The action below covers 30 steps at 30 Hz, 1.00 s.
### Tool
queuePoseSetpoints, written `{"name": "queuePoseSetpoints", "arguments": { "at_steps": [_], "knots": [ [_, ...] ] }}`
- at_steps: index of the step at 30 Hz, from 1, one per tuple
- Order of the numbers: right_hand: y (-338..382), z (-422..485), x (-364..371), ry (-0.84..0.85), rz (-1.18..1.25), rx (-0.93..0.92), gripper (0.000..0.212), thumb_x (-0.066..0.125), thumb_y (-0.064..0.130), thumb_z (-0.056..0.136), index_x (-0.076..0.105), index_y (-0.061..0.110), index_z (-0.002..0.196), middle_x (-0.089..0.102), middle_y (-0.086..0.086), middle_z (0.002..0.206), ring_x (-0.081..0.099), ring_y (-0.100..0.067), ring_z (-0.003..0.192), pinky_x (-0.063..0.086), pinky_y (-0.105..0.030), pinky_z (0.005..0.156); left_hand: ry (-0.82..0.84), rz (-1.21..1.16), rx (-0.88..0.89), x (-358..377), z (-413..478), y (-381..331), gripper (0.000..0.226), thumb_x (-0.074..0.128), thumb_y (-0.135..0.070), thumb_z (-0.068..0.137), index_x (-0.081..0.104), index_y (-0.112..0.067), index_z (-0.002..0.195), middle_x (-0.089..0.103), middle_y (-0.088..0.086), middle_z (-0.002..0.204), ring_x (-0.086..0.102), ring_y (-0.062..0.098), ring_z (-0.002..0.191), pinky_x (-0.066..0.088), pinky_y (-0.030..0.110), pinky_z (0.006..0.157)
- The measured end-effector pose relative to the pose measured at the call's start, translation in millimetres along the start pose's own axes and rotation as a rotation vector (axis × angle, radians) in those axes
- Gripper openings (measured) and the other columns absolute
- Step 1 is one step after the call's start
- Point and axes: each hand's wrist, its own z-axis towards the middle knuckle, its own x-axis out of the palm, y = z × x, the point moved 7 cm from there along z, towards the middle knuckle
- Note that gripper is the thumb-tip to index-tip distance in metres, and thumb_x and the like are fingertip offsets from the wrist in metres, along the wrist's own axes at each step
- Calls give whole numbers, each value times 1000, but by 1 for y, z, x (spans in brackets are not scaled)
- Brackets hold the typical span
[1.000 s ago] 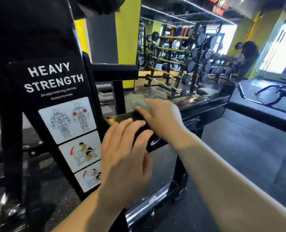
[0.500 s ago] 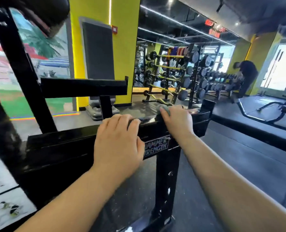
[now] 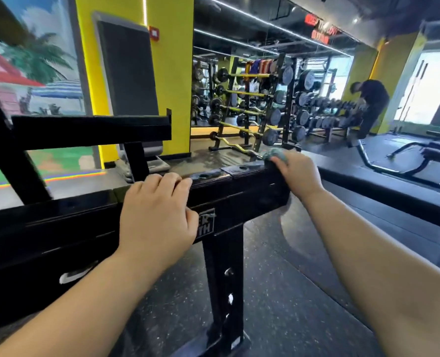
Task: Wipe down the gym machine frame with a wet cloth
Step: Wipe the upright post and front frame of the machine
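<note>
A black horizontal beam of the gym machine frame (image 3: 242,194) runs across the middle, standing on a black post (image 3: 224,284). My left hand (image 3: 157,217) grips the beam's top edge, fingers curled over it, partly covering a white logo plate. My right hand (image 3: 295,173) holds a bunched grey-green cloth (image 3: 271,153) and presses it on the beam's top at its right end. Most of the cloth is hidden under my fingers.
A second black crossbar (image 3: 90,130) sits behind the beam at left. Barbell and dumbbell racks (image 3: 262,106) stand beyond, with a person in black (image 3: 373,104) bent over them. A low black bench frame (image 3: 404,158) lies at right. Dark rubber floor surrounds the post.
My right hand has slid the cloth rightward along the beam's top to its end. My left hand has stayed gripping the beam. The view has risen and the instruction placard has left it.
</note>
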Motion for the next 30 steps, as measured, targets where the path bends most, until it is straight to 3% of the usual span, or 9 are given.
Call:
{"name": "queuePoseSetpoints", "arguments": {
  "at_steps": [3,5,7,10,13,18,22,26,30],
  "knots": [
    [6,-12,-1,-126,54,201,39,47,35,98,66,1,95,64,-17,93,57,-34,90,31,-34,65,-26,9,12,1,-2,0,54,34,-27,75,66,-4,111,66,10,102,60,32,90,48,43,78],
    [33,-30,4,-205,112,254,40,45,37,99,64,3,89,61,-7,87,56,-28,85,27,-31,62,-45,-11,4,1,-4,0,53,34,-26,75,66,-4,112,66,10,104,59,33,94,47,44,83],
    [77,-55,12,-285,274,172,36,45,35,99,67,6,96,64,-2,93,58,-21,91,37,-28,69,-85,-38,4,-2,-7,0,52,35,-25,77,65,-5,114,65,10,106,58,32,99,45,46,89],
    [130,-92,27,-405,493,-135,23,56,15,92,66,6,111,66,-9,112,53,-20,116,38,-32,103,-191,-35,30,-12,-18,-1,46,41,-21,77,65,-5,113,62,12,111,53,34,106,38,50,101],
    [104,-92,35,-398,406,-417,46,62,-5,84,52,6,127,56,-14,131,40,-27,132,32,-47,111,-252,5,41,-17,-35,5,41,47,-19,77,66,-7,111,60,13,115,51,36,110,28,47,108],
    [33,-70,36,-398,484,3,38,46,8,95,51,0,132,45,-16,142,32,-33,138,22,-36,116,-240,31,9,-25,-63,28,39,49,-18,78,68,-7,111,59,14,121,49,36,117,25,47,111],
    [95,-99,45,-519,681,201,43,40,20,99,41,9,140,34,-4,149,19,-24,144,12,-20,117,-307,36,-73,-40,-97,48,40,48,-17,79,66,-7,113,55,16,127,41,36,125,15,45,116],
    [191,-152,58,-532,592,-41,43,33,25,102,32,12,143,32,-1,150,15,-17,143,7,-31,120,-370,76,-121,-49,-112,69,40,49,-15,80,64,-5,115,55,17,127,42,36,124,17,36,111],
    [182,-147,55,-442,355,-366,46,43,10,94,36,13,139,40,-7,144,28,-28,138,13,-35,119,-354,93,-80,-51,-114,75,40,49,-17,79,65,-6,114,57,14,126,44,33,123,19,33,108]
  ]
}}
